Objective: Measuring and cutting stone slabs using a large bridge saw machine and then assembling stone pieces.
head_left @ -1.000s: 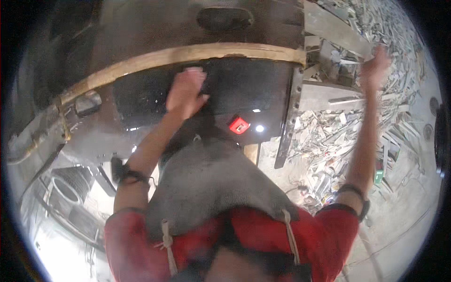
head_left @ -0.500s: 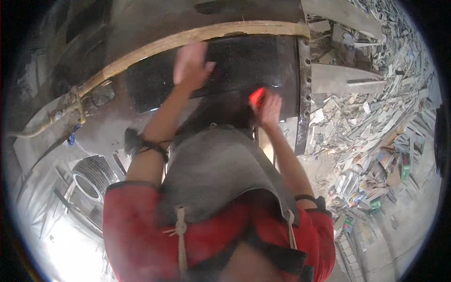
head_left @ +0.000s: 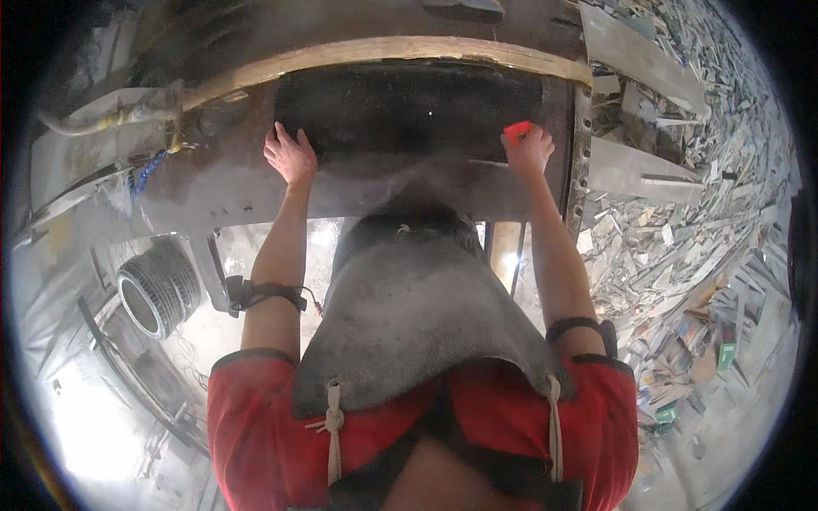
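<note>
A black flat slab [head_left: 400,111] with a glossy dark face lies on the bench in front of me, its long far edge along a pale wooden strip [head_left: 392,49]. At the slab's near left corner is my left hand [head_left: 291,157], fingers bent over the edge and thumb toward the slab. My right hand [head_left: 530,152] rests near the slab's right end, closed round a small bright red object [head_left: 516,130]; its kind is mostly hidden by the fingers. The slab's near edge is dim and hard to make out.
A metal rail [head_left: 580,162] with holes bounds the bench's right side. Beyond it broken pale scraps [head_left: 673,243] cover the floor. A tyre [head_left: 158,291] stands low on the left. A pale hose [head_left: 106,122] and blue cord [head_left: 149,173] hang by the bench's left end.
My left hand has come from the slab's top to its near left corner. My right hand has moved right and away from me with the red object. The slab looks less slanted.
</note>
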### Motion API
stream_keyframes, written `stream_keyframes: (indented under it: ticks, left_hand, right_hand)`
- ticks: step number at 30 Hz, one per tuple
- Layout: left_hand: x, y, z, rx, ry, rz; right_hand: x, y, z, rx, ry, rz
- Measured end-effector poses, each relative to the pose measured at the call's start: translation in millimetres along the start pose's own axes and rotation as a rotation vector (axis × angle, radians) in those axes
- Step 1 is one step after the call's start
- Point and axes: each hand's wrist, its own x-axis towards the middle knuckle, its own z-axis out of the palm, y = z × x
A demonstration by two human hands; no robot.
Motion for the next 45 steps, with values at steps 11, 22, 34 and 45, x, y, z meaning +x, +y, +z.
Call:
stream_keyframes:
  ticks: [11,22,34,45]
  left_hand:
    - [16,-54,-10,0.045,-0.080,0.277]
    - [-148,-112,-82,0.140,-0.119,-0.427]
    - [-157,-102,-77,-1.394,-0.505,-1.294]
    - [-72,148,-42,-1.005,-0.844,-0.436]
  right_hand:
    - [-186,-19,21,0.113,0.121,0.271]
    - [-262,-10,4,0.201,-0.012,0.240]
    - [-225,6,-23,0.348,-0.218,0.207]
    - [-387,71,-15,0.843,0.016,0.667]
